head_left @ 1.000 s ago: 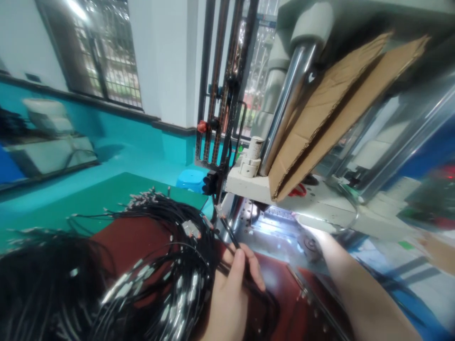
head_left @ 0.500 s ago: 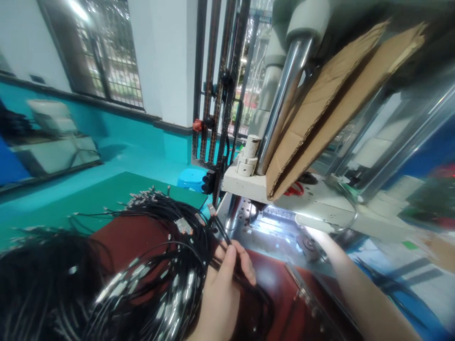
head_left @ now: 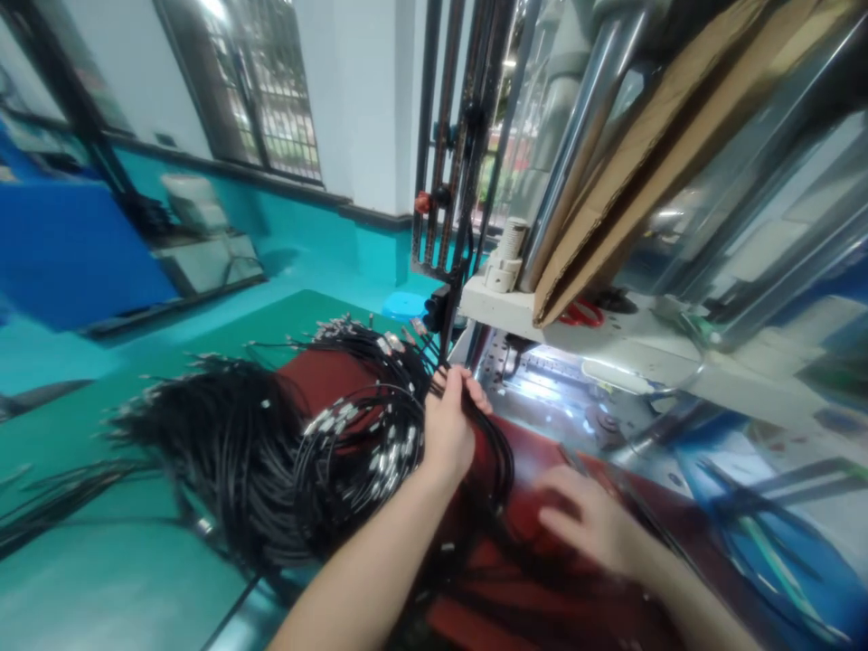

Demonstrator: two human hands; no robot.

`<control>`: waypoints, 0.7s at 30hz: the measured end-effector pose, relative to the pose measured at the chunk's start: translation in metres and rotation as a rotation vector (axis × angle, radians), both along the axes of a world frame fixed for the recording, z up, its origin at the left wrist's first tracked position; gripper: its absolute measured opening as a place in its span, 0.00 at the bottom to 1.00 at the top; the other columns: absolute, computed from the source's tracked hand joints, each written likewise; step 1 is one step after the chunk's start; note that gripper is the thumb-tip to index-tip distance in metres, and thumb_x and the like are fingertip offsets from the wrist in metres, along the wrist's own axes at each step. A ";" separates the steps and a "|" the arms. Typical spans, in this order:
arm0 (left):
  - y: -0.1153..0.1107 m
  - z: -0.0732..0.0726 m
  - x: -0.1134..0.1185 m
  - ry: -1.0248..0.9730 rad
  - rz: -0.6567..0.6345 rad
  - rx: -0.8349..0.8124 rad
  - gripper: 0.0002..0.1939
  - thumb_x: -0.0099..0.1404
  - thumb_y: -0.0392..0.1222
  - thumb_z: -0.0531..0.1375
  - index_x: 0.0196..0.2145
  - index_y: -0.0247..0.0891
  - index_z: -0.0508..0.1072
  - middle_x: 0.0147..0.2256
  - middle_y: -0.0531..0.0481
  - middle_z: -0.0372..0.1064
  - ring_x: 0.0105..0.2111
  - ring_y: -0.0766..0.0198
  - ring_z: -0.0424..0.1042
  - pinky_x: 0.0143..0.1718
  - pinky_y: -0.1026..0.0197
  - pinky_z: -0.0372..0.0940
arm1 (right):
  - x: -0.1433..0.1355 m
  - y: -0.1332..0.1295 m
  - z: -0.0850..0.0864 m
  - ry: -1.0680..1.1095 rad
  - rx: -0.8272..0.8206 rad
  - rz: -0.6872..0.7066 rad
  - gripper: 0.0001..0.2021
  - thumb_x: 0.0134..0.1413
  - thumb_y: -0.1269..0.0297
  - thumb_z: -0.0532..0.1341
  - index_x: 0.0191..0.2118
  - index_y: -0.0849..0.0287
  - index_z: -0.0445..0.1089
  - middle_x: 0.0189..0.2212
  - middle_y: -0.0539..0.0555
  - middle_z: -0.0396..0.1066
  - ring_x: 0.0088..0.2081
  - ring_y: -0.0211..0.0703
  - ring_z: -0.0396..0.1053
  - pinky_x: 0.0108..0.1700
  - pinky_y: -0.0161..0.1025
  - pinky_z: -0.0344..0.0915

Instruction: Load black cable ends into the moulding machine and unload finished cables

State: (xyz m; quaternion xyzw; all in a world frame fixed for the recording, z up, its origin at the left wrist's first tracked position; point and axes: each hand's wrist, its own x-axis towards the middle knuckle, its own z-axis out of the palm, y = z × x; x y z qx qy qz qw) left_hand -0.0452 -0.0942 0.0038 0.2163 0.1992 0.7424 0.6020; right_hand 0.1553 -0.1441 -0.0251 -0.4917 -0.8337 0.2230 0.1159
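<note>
My left hand point(head_left: 453, 420) is closed around a few black cables point(head_left: 500, 452), whose connector ends stick up beyond the fingers. Next to it, on the left, lies a large pile of black cables point(head_left: 250, 461) with silvery connectors. My right hand point(head_left: 589, 520) is blurred by motion over the dark red surface point(head_left: 529, 438); its fingers are apart and nothing shows between them. Some loose black cables run between the two hands.
A press machine with a white plate point(head_left: 502, 312), a metal column point(head_left: 587, 145) and a lit bed point(head_left: 542, 384) stands ahead. Folded cardboard point(head_left: 630, 172) leans on it, beside red-handled scissors point(head_left: 584, 313). A green tabletop point(head_left: 136, 561) extends left.
My right hand has come back from the lit machine bed to the red surface. My left hand still grips cables. The view has shifted, showing more of the pile.
</note>
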 end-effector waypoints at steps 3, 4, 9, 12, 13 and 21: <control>0.004 0.004 0.002 0.001 0.040 0.017 0.10 0.60 0.46 0.55 0.28 0.37 0.60 0.16 0.59 0.52 0.15 0.74 0.54 0.19 0.69 0.53 | -0.041 -0.032 -0.022 -0.035 0.029 0.055 0.25 0.44 0.57 0.61 0.51 0.57 0.61 0.47 0.57 0.63 0.48 0.50 0.61 0.50 0.44 0.58; 0.005 0.006 0.004 0.006 0.032 0.019 0.10 0.60 0.46 0.55 0.28 0.37 0.59 0.15 0.60 0.50 0.14 0.75 0.52 0.17 0.70 0.50 | -0.049 -0.037 -0.031 -0.070 0.081 0.048 0.24 0.46 0.58 0.60 0.50 0.58 0.61 0.45 0.58 0.64 0.47 0.52 0.61 0.50 0.47 0.58; 0.020 0.031 0.001 0.006 0.025 0.033 0.12 0.60 0.46 0.55 0.25 0.37 0.58 0.13 0.63 0.41 0.11 0.77 0.41 0.13 0.71 0.37 | -0.054 -0.035 -0.065 -0.019 0.435 0.036 0.09 0.57 0.67 0.48 0.36 0.60 0.64 0.31 0.57 0.66 0.36 0.48 0.64 0.40 0.49 0.63; 0.040 0.066 -0.022 -0.030 0.170 0.081 0.11 0.62 0.42 0.52 0.24 0.37 0.56 0.13 0.63 0.39 0.10 0.77 0.40 0.13 0.71 0.36 | -0.044 -0.033 -0.067 0.146 0.594 0.051 0.06 0.58 0.68 0.48 0.36 0.60 0.60 0.30 0.55 0.63 0.34 0.45 0.63 0.36 0.44 0.64; 0.049 0.080 -0.034 -0.042 0.219 0.098 0.12 0.63 0.41 0.51 0.23 0.37 0.56 0.13 0.63 0.38 0.10 0.77 0.39 0.13 0.70 0.36 | -0.041 -0.033 -0.067 0.180 0.639 0.055 0.05 0.58 0.67 0.48 0.37 0.60 0.59 0.30 0.56 0.62 0.34 0.45 0.63 0.35 0.43 0.64; 0.130 0.134 -0.128 0.263 0.593 -0.055 0.12 0.65 0.38 0.43 0.23 0.38 0.51 0.15 0.62 0.37 0.12 0.76 0.41 0.15 0.70 0.42 | -0.037 -0.035 -0.079 0.212 0.629 0.133 0.05 0.58 0.68 0.49 0.39 0.60 0.59 0.31 0.55 0.62 0.35 0.45 0.63 0.38 0.43 0.64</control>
